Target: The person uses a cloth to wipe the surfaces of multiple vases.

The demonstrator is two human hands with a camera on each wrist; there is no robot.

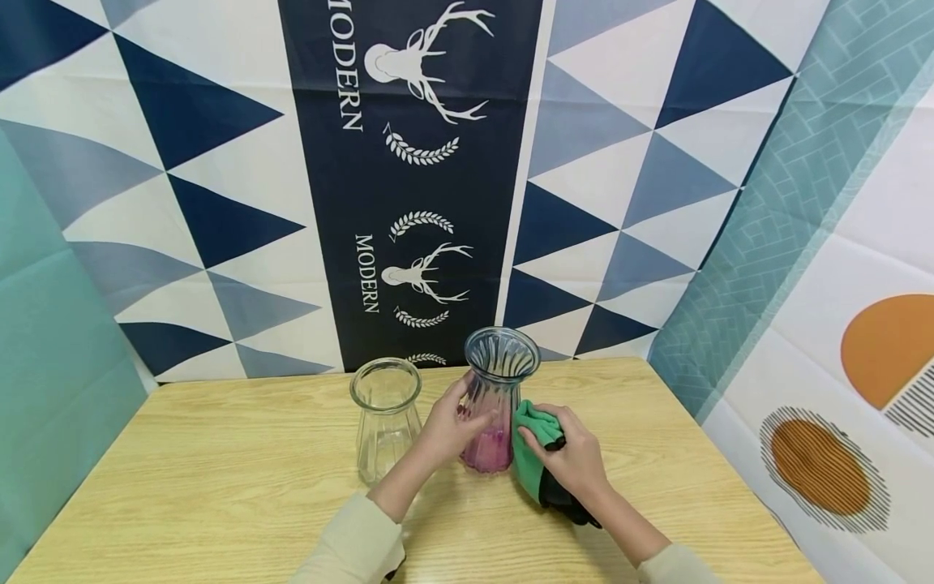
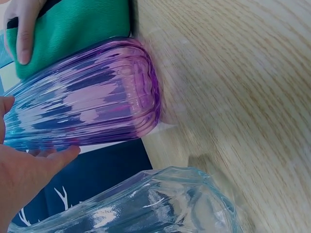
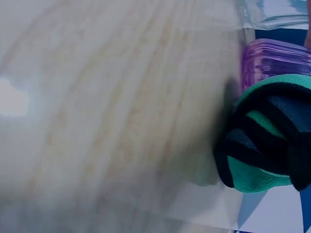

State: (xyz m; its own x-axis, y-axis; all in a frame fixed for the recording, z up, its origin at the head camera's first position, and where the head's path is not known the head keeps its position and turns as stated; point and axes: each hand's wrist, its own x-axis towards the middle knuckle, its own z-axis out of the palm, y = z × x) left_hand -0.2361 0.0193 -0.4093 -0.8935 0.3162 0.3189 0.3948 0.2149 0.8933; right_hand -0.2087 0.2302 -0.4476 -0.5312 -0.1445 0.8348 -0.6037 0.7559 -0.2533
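Pink-and-blue vase [image 1: 490, 450] — upright on the surface [image 1: 219, 470], long axis vertical | Left hand [image 1: 447, 426]: nearer, fingers gripping the vase at its left side | Right hand [image 1: 576, 458]: fingers pinching the green cloth [image 1: 528, 466] at the vase's right side — vase lies to their left | Clear vase [image 1: 378, 446]: near, further left.

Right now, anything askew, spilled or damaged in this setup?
One oddity: on the dark backdrop panel, the MODERN lettering and deer heads lie sideways, as if hung turned. I see no spill or crack around the clear vase or the pink-and-blue vase in the left hand.
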